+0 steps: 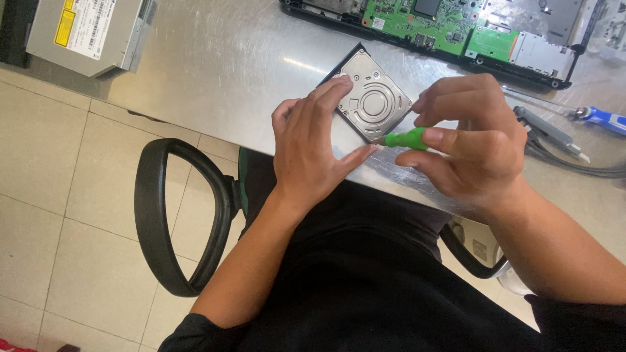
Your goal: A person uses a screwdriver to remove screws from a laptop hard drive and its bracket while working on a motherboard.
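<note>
Nearest the body, the left hand (306,153) lies spread with fingers flat on the near corner of the hard drive (370,98), pinning it close to the edge of the steel table (215,58), while the right hand (473,140) pinches a green-handled screwdriver (403,139) between thumb and fingers, tip at the drive's near edge. The drive looks stiff, compact, fairly dense and smooth enough to slide, so it is best gripped by its edges; farther off lie grey cables (554,143), a blue-handled tool (603,118), an optical drive (85,29) and an opened laptop base (456,29) holding 1 green circuit board
</note>
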